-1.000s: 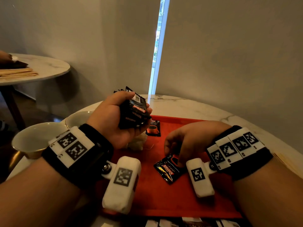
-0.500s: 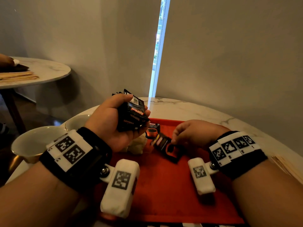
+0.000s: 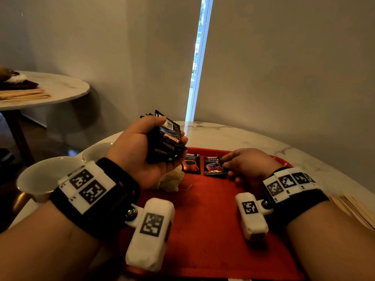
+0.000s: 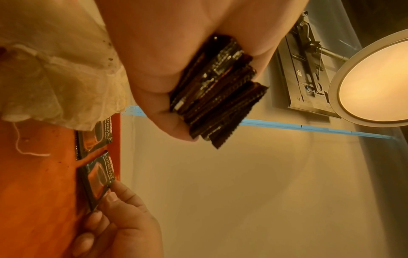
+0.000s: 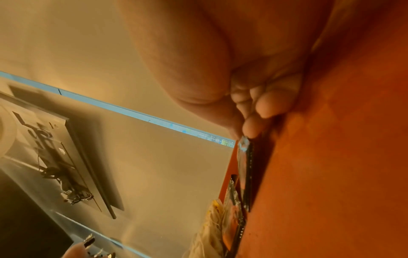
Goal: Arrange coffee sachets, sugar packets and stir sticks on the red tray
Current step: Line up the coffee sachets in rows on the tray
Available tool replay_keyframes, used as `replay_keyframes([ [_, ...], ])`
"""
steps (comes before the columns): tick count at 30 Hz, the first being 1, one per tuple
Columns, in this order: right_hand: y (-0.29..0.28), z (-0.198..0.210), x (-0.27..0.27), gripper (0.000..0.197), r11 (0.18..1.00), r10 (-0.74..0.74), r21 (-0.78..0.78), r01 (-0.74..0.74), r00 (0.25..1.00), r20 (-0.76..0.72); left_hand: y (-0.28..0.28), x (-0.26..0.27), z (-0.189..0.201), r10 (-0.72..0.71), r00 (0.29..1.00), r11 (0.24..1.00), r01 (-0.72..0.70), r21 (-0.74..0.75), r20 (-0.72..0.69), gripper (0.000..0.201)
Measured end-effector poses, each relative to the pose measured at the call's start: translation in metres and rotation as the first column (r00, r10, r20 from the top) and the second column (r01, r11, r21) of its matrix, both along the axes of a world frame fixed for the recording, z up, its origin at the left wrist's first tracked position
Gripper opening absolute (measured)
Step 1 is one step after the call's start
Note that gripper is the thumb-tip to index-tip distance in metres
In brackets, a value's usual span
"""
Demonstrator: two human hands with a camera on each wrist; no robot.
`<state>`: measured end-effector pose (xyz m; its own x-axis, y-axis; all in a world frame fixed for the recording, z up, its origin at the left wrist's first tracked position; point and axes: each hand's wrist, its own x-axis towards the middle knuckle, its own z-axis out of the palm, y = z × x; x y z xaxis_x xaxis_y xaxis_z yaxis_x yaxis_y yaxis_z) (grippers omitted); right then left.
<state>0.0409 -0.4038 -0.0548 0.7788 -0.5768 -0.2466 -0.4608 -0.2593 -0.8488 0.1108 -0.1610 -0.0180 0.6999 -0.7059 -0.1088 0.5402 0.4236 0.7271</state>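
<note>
Sachet (image 3: 214,166) flat on tray (image 3: 213,220), corner pinched by right hand (image 3: 248,166).

Bare forearms, black wristbands (image 3: 97,197), white marker-printed blocks (image 3: 150,232); silver bolts (image 3: 130,212)

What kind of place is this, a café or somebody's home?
Probably a café or hotel lounge: two round marble tables, white cups beside a red tray, and the left hand gripping a stack of coffee sachets.

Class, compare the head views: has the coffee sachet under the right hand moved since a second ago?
Yes. The sachet went from the middle of the red tray to its far edge, beside the first sachet; the right hand still touches it.
</note>
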Motion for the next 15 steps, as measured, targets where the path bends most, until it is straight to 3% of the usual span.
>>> replay_keyframes([
  [15, -0.0014, -0.0048, 0.0044, 0.01, 0.999, 0.034, -0.014, -0.033, 0.998, 0.053, -0.0007, -0.0015, 0.0009, 0.007, 1.0, 1.0, -0.007, 0.002, 0.0, 0.05],
])
